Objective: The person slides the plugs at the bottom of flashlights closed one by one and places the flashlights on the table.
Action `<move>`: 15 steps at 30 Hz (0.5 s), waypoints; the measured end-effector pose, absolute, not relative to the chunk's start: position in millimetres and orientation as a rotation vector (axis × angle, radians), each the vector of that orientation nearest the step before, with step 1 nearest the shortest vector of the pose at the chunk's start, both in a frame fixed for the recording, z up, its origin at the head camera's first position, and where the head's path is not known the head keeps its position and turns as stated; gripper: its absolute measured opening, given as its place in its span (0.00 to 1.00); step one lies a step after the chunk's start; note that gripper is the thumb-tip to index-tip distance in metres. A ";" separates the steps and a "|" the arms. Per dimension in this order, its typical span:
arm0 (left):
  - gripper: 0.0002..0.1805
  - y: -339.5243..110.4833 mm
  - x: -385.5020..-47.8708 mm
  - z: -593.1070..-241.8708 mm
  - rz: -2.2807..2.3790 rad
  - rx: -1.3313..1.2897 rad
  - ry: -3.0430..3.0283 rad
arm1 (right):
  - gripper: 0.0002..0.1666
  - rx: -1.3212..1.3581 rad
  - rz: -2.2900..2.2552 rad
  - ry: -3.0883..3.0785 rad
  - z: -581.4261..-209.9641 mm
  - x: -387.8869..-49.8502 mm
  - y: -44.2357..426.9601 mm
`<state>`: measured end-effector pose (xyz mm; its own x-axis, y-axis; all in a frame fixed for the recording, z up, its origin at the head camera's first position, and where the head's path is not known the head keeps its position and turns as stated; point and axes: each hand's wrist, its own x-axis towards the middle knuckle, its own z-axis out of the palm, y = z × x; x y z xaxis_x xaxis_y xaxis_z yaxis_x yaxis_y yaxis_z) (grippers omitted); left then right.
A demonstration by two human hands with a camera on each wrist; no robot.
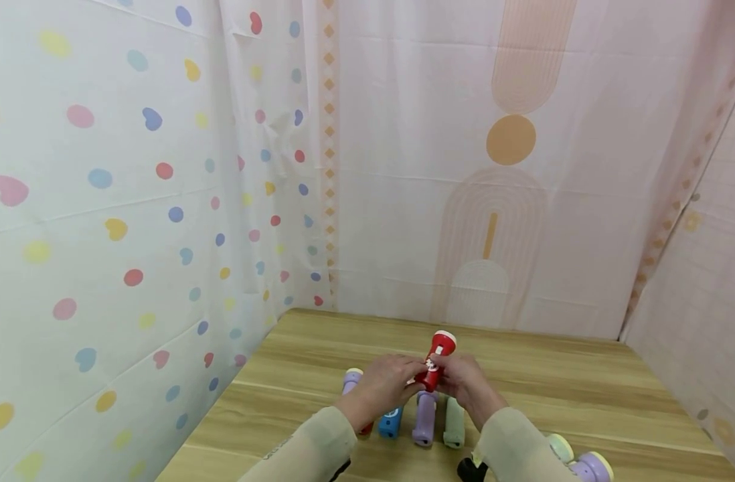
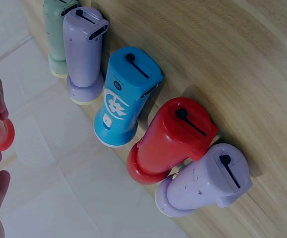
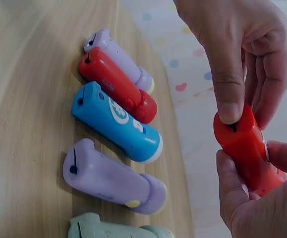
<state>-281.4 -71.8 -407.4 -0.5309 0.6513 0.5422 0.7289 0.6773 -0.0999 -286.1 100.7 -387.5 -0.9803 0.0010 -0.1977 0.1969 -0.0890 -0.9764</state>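
Note:
A red toy flashlight (image 1: 442,345) with a white rim is held up over the table, head end tilted away. My right hand (image 1: 466,383) grips its body, thumb on one side and fingers on the other, as the right wrist view shows. At the slotted tail end my left hand (image 3: 230,64) presses its thumb, with the other fingers curled beside the body. Below lie several more flashlights in a row: a lilac one (image 2: 207,178), a red one (image 2: 165,139), a blue one (image 2: 126,94), a purple one (image 2: 84,49) and a pale green one (image 1: 454,423).
By my right forearm lie another pale green flashlight (image 1: 560,447) and a purple one (image 1: 593,466). A black object (image 1: 471,470), partly cut off, is near the front edge. Patterned curtains (image 1: 403,167) stand behind and beside the wooden table (image 1: 560,368).

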 end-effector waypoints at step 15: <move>0.16 -70.8 -280.8 -405.7 -0.156 -1.032 -2.377 | 0.19 0.290 -2.232 1.999 -386.8 -287.3 97.3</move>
<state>-280.8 -70.8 -405.7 -0.5616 0.6441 0.5193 0.7064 0.7001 -0.1045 -287.3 97.3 -386.8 -0.9729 0.0298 -0.2294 0.2248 -0.1132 -0.9678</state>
